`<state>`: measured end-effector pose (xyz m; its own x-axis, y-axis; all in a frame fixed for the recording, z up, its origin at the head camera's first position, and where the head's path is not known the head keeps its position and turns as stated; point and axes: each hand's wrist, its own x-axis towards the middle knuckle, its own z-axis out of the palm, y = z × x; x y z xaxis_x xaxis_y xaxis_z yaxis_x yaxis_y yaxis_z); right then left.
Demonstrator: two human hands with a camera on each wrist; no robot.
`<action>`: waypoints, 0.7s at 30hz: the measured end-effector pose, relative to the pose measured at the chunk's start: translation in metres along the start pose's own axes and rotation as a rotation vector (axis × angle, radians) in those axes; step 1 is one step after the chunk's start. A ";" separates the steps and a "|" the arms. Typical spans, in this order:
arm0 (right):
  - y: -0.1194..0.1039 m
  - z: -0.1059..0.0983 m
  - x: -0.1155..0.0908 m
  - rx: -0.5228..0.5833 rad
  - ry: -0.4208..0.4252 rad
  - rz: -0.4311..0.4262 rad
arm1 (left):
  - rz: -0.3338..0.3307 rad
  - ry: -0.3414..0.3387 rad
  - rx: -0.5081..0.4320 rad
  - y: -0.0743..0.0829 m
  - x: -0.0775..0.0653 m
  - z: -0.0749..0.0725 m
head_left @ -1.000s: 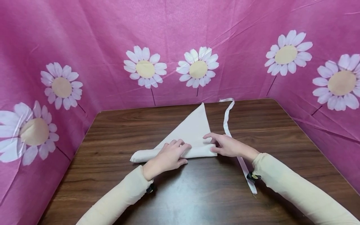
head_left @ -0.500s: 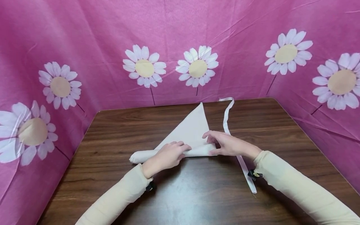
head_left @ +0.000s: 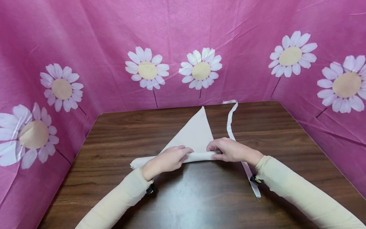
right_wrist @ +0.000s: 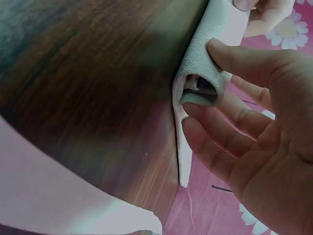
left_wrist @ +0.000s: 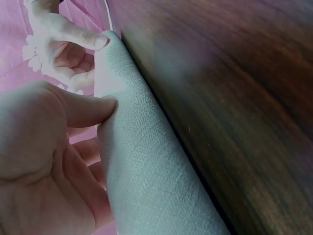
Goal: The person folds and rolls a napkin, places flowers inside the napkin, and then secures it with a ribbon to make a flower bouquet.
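Note:
A cream cloth napkin lies on the table, its near edge rolled into a tube and the rest a flat triangle pointing to the back. My left hand grips the middle of the roll, thumb on the near side in the left wrist view, fingers partly hidden behind the cloth. At the roll's right end, my right hand pinches it between thumb and fingers. The right wrist view looks into the hollow end of the roll. A white ribbon lies beside the napkin, passing under my right forearm.
The dark wooden table reaches back to a pink curtain printed with large white daisies, which also hangs along both sides. The napkin's far tip lies near the table's back edge.
The napkin's roll has turned away from me a little and become tighter, and the flat triangle is shorter. My right fingers have come down from above the cloth onto the roll.

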<state>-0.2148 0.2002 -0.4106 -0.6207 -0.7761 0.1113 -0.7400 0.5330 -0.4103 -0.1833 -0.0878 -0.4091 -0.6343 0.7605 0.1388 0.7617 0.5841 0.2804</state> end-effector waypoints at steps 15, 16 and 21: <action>-0.003 0.004 0.002 0.040 -0.007 0.001 | -0.064 -0.026 0.016 -0.005 -0.010 0.002; -0.002 0.004 0.002 0.042 -0.002 -0.004 | -0.071 -0.025 0.033 -0.005 -0.010 0.001; 0.001 0.000 0.004 0.048 0.018 -0.015 | -0.020 0.011 0.138 -0.007 -0.010 0.001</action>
<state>-0.2183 0.1978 -0.4108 -0.6145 -0.7775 0.1338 -0.7363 0.5044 -0.4511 -0.1822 -0.0987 -0.4130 -0.6507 0.7453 0.1451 0.7591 0.6336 0.1497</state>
